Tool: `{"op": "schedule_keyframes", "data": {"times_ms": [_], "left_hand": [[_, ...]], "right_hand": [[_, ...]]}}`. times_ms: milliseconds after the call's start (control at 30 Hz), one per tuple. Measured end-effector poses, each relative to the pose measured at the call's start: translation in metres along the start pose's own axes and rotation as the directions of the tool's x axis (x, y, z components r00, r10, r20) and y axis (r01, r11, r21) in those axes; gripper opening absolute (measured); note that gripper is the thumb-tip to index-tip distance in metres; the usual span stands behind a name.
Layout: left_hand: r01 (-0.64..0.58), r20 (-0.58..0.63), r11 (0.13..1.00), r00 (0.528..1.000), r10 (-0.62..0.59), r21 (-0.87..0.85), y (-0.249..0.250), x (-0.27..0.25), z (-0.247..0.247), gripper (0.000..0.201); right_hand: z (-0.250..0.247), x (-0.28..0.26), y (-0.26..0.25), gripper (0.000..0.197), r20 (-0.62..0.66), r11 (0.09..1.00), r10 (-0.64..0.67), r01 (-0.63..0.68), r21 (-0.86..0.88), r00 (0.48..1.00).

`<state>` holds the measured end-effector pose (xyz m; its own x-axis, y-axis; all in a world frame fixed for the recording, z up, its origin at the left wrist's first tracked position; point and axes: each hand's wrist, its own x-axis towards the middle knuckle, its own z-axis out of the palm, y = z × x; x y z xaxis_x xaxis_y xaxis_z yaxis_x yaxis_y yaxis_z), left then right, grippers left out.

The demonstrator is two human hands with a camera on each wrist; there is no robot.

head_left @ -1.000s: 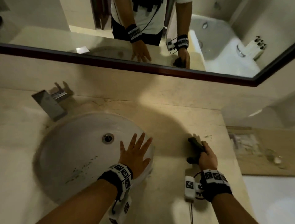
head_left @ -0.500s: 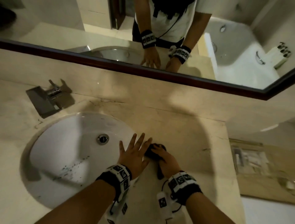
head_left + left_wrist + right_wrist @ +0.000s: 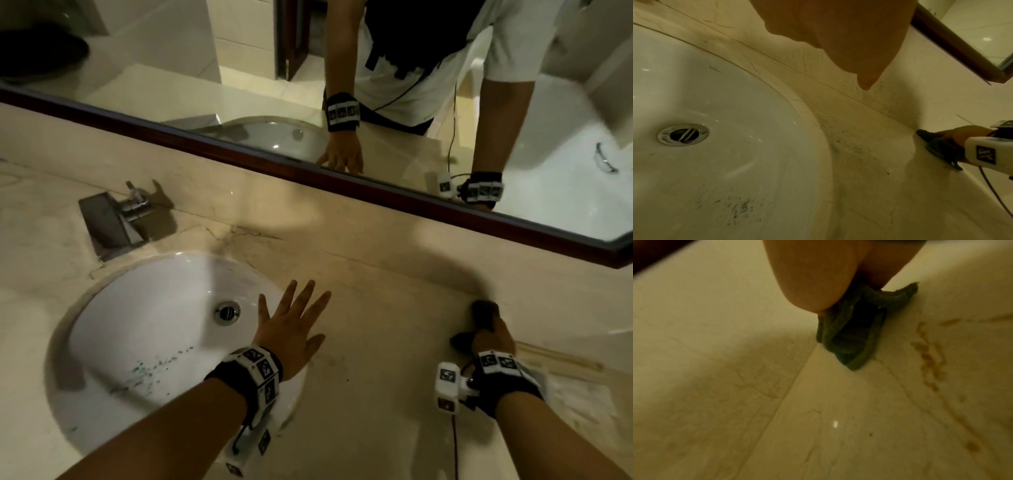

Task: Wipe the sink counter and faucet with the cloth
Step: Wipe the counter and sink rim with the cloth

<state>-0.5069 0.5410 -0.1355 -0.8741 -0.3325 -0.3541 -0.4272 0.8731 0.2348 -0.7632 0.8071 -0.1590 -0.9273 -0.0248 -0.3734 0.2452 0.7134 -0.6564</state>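
My right hand grips a dark cloth bunched against the beige marble counter, far right near the counter's end. The wrist views show the cloth pressed on the stone under my fingers, and the same cloth off to the right. My left hand lies flat with fingers spread on the rim of the white sink basin. A square chrome faucet stands at the back left of the basin, away from both hands.
A dark-framed mirror runs along the wall behind the counter and reflects me. The drain sits in the basin's middle, and greenish specks mark its near side. Brown stains spot the stone beside the cloth.
My right hand has swept the cloth from beside my left hand out to the right end of the counter. The left hand has stayed planted on the basin rim.
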Motion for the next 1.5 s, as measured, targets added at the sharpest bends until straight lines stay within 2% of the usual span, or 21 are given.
{"op": "schedule_keyframes", "data": {"times_ms": [33, 100, 167, 300, 467, 533, 600, 733, 767, 833, 933, 1000, 1067, 1133, 1200, 1233, 1300, 1400, 1467, 1500], "left_hand": [[0.005, 0.000, 1.000, 1.000, -0.005, -0.001, -0.001, 0.000, 0.000, 0.069], [0.016, 0.009, 1.000, 1.000, -0.016, -0.004, -0.003, 0.001, 0.002, 0.069], [0.030, 0.028, 1.000, 0.999, -0.030, 0.005, -0.007, 0.000, 0.006, 0.069], [0.061, 0.043, 0.998, 0.997, -0.061, 0.012, -0.016, 0.001, 0.009, 0.069], [0.079, 0.056, 0.997, 0.995, -0.079, 0.009, -0.026, 0.000, 0.007, 0.069], [0.083, 0.056, 0.996, 0.995, -0.083, 0.012, -0.030, -0.003, 0.006, 0.069], [0.087, 0.047, 0.996, 0.995, -0.087, 0.008, -0.036, -0.008, 0.007, 0.068], [0.110, 0.039, 0.994, 0.993, -0.110, 0.008, -0.047, -0.021, 0.009, 0.067], [0.116, 0.042, 0.993, 0.992, -0.117, 0.009, -0.049, -0.026, 0.010, 0.067], [0.128, 0.049, 0.992, 0.991, -0.128, 0.009, -0.054, -0.035, 0.010, 0.067], [0.135, 0.052, 0.991, 0.989, -0.135, 0.000, -0.058, -0.046, 0.009, 0.067], [0.128, 0.049, 0.992, 0.991, -0.128, -0.002, -0.059, -0.052, 0.007, 0.068], [0.115, 0.041, 0.993, 0.993, -0.115, -0.003, -0.059, -0.058, 0.006, 0.068], [0.099, 0.029, 0.995, 0.995, -0.099, -0.002, -0.058, -0.066, 0.005, 0.067], [0.087, 0.012, 0.996, 0.996, -0.086, -0.014, -0.060, -0.074, 0.006, 0.067], [0.083, 0.008, 0.996, 0.997, -0.082, -0.017, -0.062, -0.078, 0.006, 0.067], [0.075, 0.007, 0.997, 0.997, -0.075, -0.005, -0.066, -0.086, 0.006, 0.067], [0.064, 0.010, 0.998, 0.998, -0.064, 0.011, -0.072, -0.094, 0.006, 0.068], [0.046, -0.007, 0.999, 0.999, -0.046, 0.011, -0.076, -0.098, 0.002, 0.069], [0.032, -0.020, 0.999, 0.999, -0.032, 0.006, -0.079, -0.100, -0.001, 0.069]], "right_hand": [[0.007, 0.012, 0.004, 0.075, -0.009, 0.992, 0.003, -0.004, -0.130, 1.000], [0.026, 0.029, 0.004, 0.079, -0.070, 0.915, -0.012, -0.017, -0.403, 0.997], [0.046, 0.034, -0.005, 0.071, -0.097, 0.850, -0.063, 0.002, -0.527, 0.993], [0.084, 0.017, -0.028, 0.056, -0.062, 0.807, -0.205, 0.133, -0.575, 0.977], [0.133, -0.011, -0.042, 0.057, 0.116, 0.748, -0.445, 0.440, -0.497, 0.888], [0.151, -0.025, -0.053, 0.054, 0.218, 0.694, -0.549, 0.585, -0.421, 0.807], [0.167, -0.037, -0.067, 0.051, 0.350, 0.622, -0.599, 0.694, -0.364, 0.720], [0.183, -0.048, -0.078, 0.052, 0.505, 0.556, -0.602, 0.779, -0.289, 0.618], [0.184, -0.053, -0.074, 0.050, 0.550, 0.540, -0.601, 0.802, -0.254, 0.579], [0.182, -0.071, -0.063, 0.047, 0.629, 0.502, -0.626, 0.856, -0.127, 0.461], [0.177, -0.112, -0.042, 0.043, 0.621, 0.419, -0.733, 0.903, 0.091, 0.277], [0.175, -0.133, -0.026, 0.039, 0.619, 0.374, -0.759, 0.912, 0.166, 0.199], [0.178, -0.153, -0.008, 0.040, 0.636, 0.308, -0.758, 0.940, 0.150, 0.146], [0.176, -0.181, 0.007, 0.042, 0.638, 0.316, -0.751, 0.941, 0.123, 0.169], [0.171, -0.213, 0.017, 0.048, 0.649, 0.464, -0.711, 0.875, 0.141, 0.273], [0.168, -0.231, 0.018, 0.050, 0.687, 0.557, -0.646, 0.821, 0.126, 0.332], [0.172, -0.260, 0.024, 0.050, 0.742, 0.661, -0.549, 0.743, 0.104, 0.384], [0.190, -0.303, 0.018, 0.042, 0.737, 0.778, -0.488, 0.617, 0.122, 0.469], [0.198, -0.326, -0.003, 0.035, 0.728, 0.881, -0.380, 0.463, 0.097, 0.571], [0.199, -0.335, -0.014, 0.034, 0.712, 0.937, -0.303, 0.333, 0.104, 0.633]]}}
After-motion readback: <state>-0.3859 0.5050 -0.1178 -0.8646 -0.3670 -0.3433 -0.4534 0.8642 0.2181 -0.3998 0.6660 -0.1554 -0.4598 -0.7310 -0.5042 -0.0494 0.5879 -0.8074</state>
